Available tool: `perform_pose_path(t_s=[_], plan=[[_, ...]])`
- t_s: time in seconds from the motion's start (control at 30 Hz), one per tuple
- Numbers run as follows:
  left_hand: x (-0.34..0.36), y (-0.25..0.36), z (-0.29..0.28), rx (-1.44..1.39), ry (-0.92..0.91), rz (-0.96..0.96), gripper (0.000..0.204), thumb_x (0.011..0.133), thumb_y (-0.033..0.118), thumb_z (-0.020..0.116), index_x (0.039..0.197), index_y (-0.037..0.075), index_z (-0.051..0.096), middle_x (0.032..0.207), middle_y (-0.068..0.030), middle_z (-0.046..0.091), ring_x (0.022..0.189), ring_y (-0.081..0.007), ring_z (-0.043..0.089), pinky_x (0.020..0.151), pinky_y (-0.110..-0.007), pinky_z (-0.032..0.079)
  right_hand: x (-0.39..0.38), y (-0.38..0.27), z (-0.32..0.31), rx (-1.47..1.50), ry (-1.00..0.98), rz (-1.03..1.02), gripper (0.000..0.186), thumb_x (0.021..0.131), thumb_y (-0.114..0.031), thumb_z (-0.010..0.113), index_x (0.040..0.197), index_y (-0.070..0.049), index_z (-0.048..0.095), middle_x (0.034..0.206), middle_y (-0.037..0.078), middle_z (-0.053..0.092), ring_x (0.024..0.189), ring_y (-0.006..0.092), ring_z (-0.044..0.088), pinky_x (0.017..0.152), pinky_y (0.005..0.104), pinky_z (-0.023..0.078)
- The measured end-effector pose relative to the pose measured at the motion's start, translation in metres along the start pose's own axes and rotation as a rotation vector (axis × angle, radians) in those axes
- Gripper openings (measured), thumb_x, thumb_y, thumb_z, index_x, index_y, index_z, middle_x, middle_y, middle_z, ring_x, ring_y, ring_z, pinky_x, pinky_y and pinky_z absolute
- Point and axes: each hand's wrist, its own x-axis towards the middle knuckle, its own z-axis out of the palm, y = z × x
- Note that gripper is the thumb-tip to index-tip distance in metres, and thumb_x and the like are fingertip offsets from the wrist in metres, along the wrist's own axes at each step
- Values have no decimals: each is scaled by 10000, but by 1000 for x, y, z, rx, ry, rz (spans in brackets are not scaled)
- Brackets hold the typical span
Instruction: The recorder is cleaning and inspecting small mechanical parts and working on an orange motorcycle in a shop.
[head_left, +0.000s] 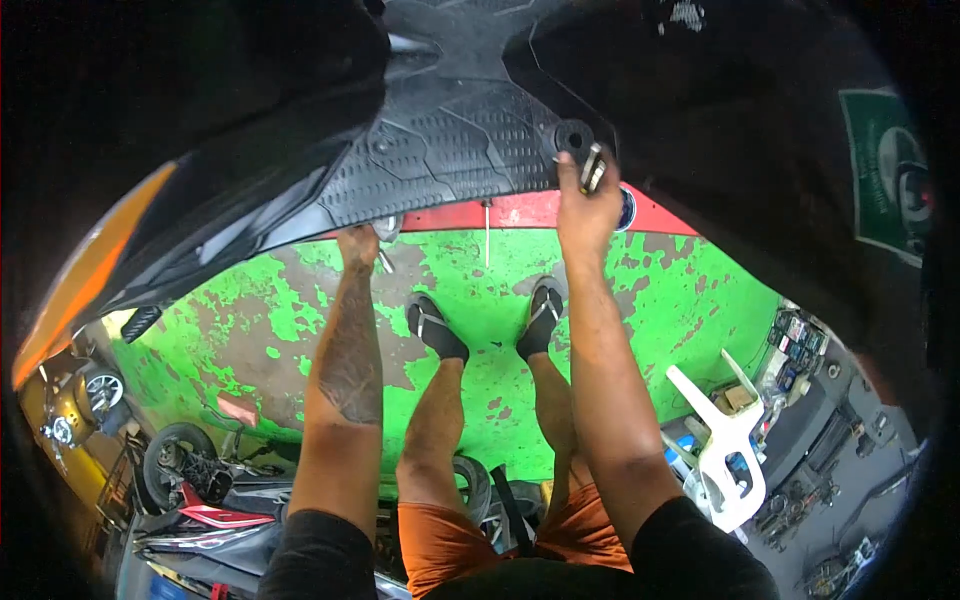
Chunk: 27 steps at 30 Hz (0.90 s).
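At far left sit a parked orange scooter [75, 390] and a red motorcycle [205, 490]. The left hand [358, 245] grips the lower edge of the black ribbed plastic floor panel [440, 140], fingers curled; a metal fastener [386, 262] seems to hang beside it. The right hand [585, 205] presses a small shiny tool [592, 170] near a round black grommet [573, 135]. The panel looks part-mounted, fastening unfinished. Flaking green floor [650, 290] below, white plastic chair [725, 450] at right

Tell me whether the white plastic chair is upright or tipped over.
Tipped over. The white plastic chair lies on its side at the right edge of the green floor, its legs pointing sideways rather than down, beside a cluttered workbench.
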Motion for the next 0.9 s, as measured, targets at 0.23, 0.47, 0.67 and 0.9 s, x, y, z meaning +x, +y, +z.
perform_pose_path(t_s=[0.23, 0.47, 0.67, 0.9], plan=[[27, -18, -19, 1420, -274, 588, 487, 891, 340, 565, 1291, 68, 510, 1314, -170, 534, 1182, -337, 513, 1000, -422, 417, -33, 13, -20, -56, -179, 163, 368, 873, -147, 677, 1181, 26, 574, 932, 128, 675, 844, 128, 603, 754, 302, 491], [-17, -46, 43, 2245, -245, 225, 354, 801, 321, 678, 1031, 51, 678, 1016, -176, 675, 977, -370, 625, 880, -463, 484, -43, 202, -60, -617, -427, -217, 302, 846, -93, 645, 1146, -69, 619, 1008, 173, 637, 841, 316, 656, 752, 404, 524], [-57, -54, 93, 1883, -218, 477, 398, 742, 250, 742, 1031, 16, 600, 998, -201, 642, 898, -391, 634, 784, -460, 518, 7, 275, -37, -885, -602, -264, 203, 844, -143, 654, 1025, -54, 631, 981, 189, 639, 928, 416, 602, 766, 499, 507], [-76, -161, 161, 1666, -198, 130, 508, 727, 360, 781, 1002, 19, 524, 924, -188, 648, 859, -368, 654, 723, -456, 526, -16, 281, -63, -374, -545, 3, 247, 884, -114, 609, 1114, -31, 573, 925, 129, 639, 766, 282, 639, 656, 373, 512]])
